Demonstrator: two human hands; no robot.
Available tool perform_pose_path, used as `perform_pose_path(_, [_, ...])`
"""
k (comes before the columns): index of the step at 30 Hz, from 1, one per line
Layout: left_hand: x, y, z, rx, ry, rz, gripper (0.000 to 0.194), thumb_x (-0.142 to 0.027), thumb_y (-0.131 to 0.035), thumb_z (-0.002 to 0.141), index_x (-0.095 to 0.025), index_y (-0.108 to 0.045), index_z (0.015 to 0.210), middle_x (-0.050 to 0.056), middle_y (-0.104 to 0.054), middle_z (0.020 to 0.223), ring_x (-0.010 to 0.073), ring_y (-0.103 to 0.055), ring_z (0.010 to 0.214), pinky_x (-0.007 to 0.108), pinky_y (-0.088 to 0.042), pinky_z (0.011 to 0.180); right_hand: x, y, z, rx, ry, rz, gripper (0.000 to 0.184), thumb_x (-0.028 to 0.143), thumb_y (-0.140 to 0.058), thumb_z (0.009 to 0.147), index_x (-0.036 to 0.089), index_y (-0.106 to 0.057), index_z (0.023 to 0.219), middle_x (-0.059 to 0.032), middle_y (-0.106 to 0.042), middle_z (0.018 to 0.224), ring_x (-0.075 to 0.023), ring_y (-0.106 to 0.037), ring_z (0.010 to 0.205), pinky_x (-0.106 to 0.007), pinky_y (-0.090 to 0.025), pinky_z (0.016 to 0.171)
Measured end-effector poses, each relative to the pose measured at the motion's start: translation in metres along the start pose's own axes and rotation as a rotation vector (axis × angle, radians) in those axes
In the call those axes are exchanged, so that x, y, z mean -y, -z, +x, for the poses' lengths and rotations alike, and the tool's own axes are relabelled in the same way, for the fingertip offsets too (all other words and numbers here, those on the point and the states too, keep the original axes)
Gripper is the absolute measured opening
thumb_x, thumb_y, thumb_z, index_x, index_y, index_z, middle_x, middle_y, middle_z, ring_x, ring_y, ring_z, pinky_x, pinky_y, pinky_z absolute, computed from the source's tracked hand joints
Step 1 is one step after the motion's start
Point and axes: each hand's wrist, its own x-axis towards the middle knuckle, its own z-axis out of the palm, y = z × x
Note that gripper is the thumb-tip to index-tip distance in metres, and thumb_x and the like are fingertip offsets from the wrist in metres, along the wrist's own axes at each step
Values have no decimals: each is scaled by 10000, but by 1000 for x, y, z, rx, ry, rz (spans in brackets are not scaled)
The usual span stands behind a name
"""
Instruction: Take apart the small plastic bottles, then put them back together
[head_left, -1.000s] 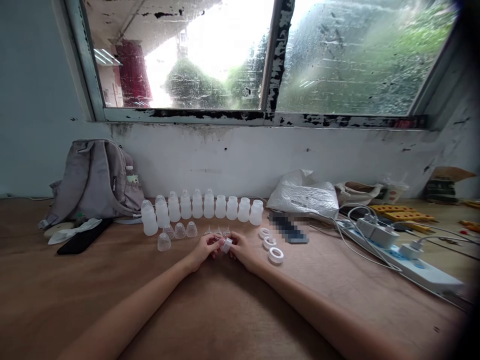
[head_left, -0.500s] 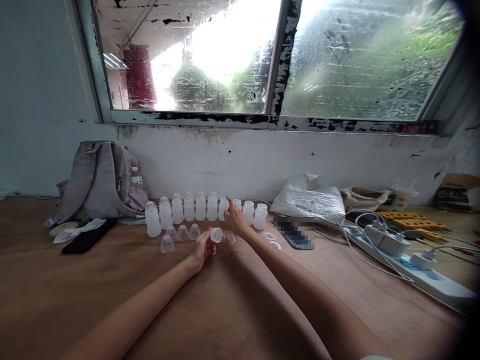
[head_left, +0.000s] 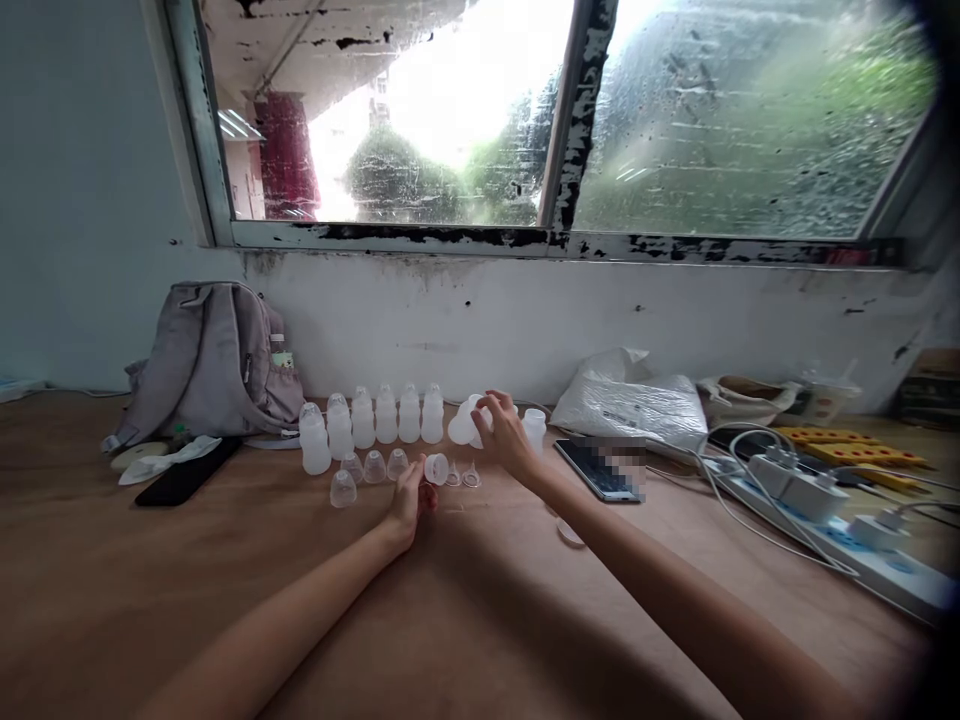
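While a white collar (head_left: 436,469) is held tipped in the fingertips of the left hand (head_left: 406,506), low over the table (head_left: 450,640), its round face is left uncovered, probably so that it can be reached. By the right hand (head_left: 508,440), curled fingers are brought to a frosted bottle (head_left: 460,427), which is tilted among the open bottles at the right of the row; whether it is firmly gripped cannot be told, as its far side is hidden.

Six capped bottles (head_left: 386,415) are stood upright in a line, seemingly kept apart from the open ones. Four clear domes (head_left: 374,467) are set in front of them, and two clear teats (head_left: 471,477) are placed just beside the collar, within easy reach. Another ring (head_left: 570,532) is partly hidden by the right forearm.

Backward movement is limited by the wall (head_left: 420,320); on the right, space is bounded by the phone (head_left: 592,470) and the silver bag (head_left: 630,405). The widest open room is found between the forearms, where no near edge is seen.
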Motion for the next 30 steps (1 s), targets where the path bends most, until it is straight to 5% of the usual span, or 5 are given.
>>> perform_pose_path(3, [1,1,1,-23,-5,5,392,-553,-510,687,-163,-468,698,-49,-478,528,52,-401,346,174,-290,334,7,22,-20,9,18,224,127,308,-439,817,199,-458,881,-48,-550,862,-168,-543,769,-309,-442,707])
perform_pose_path(8, [2,1,1,-23,-1,38,408,-564,-495,696,-156,-489,680,-47,-477,507,46,-397,332,167,-279,332,15,39,-67,113,11,349,221,303,-522,770,210,-433,950,-47,-561,898,-176,-550,817,-316,-443,753])
perform_pose_path(18, [2,0,-1,-21,-49,81,379,-543,-525,687,-169,-466,693,-49,-493,548,47,-422,357,161,-289,340,13,19,-103,468,-249,673,525,378,-608,689,228,-326,1107,-60,-558,1037,-198,-541,944,-316,-453,774])
perform_pose_path(23, [1,0,-2,-21,-75,77,359,-525,-534,689,-180,-449,733,-45,-516,617,43,-438,370,159,-305,348,20,25,-100,351,-248,519,338,396,-530,749,222,-463,1031,-34,-583,951,-196,-546,855,-323,-424,763])
perform_pose_path(30, [-1,-2,-5,11,-91,101,332,-507,-522,708,-185,-447,735,-48,-488,594,54,-432,378,172,-318,353,14,21,-100,268,-317,491,340,432,-548,724,223,-483,985,-24,-586,931,-184,-558,830,-307,-436,728])
